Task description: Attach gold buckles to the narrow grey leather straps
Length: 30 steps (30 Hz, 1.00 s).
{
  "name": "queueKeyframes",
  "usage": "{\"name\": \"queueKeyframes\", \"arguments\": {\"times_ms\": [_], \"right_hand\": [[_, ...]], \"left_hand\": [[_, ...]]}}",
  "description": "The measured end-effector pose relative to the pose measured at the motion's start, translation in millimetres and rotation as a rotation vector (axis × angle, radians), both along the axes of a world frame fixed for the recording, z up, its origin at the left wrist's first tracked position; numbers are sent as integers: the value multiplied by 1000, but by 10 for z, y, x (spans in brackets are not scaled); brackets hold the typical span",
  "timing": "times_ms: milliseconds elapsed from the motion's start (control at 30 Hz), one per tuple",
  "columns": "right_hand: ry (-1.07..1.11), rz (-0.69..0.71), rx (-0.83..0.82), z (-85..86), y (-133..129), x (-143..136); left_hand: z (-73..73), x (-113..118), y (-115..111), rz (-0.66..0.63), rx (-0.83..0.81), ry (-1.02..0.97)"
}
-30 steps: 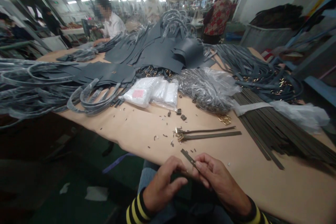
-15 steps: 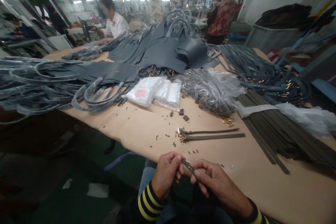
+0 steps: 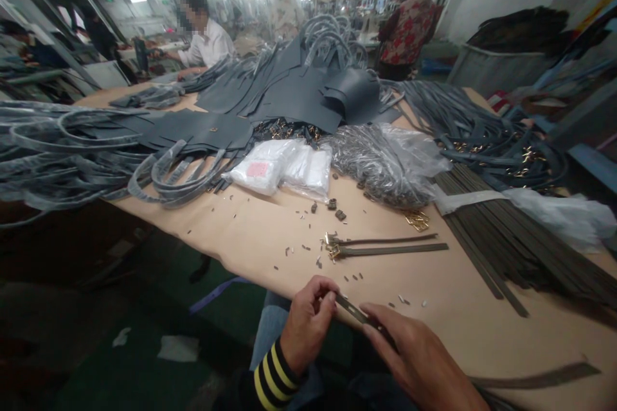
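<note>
My left hand (image 3: 311,316) pinches the end of a dark olive strap (image 3: 354,311) just off the table's front edge. A pale slot or hole shows in the strap between my hands. My right hand (image 3: 417,350) grips the same strap farther along, thumb and fingers on either side of it. From behind my right wrist a dark strap length (image 3: 540,377) reaches out to the right; whether it is the same strap is hidden. Beyond my hands lie two straps with gold buckles (image 3: 333,249). Several small loose bits (image 3: 354,277) are scattered close by.
A bundle of olive straps (image 3: 482,231) lies to the right, beside gold buckle frames (image 3: 417,221). White plastic packets (image 3: 265,167) and a clear bag of dark parts (image 3: 380,164) sit mid-table. Blue-grey panels (image 3: 299,96) and wrapped handles (image 3: 62,148) are piled behind. Several people work farther off.
My right hand has slid right and down along the strap, so more of it shows between my hands. A strap length now appears at the lower right. My left hand stays nearly in place.
</note>
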State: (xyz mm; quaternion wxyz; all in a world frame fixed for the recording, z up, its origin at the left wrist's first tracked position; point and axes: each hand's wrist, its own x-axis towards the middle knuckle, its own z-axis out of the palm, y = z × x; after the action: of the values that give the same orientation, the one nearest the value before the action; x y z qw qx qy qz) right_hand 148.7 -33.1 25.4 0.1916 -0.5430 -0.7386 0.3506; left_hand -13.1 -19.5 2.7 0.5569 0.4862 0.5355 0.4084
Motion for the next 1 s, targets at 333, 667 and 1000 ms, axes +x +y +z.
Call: {"name": "queueKeyframes", "arguments": {"times_ms": [333, 667, 1000], "right_hand": [[139, 31, -207, -8, 160, -51], [509, -25, -511, -167, 642, 112], [745, -156, -569, -442, 813, 198]], "left_hand": [[-81, 60, 23, 9, -81, -115], [122, -33, 530, -90, 231, 359], [17, 292, 1618, -327, 474, 996]]}}
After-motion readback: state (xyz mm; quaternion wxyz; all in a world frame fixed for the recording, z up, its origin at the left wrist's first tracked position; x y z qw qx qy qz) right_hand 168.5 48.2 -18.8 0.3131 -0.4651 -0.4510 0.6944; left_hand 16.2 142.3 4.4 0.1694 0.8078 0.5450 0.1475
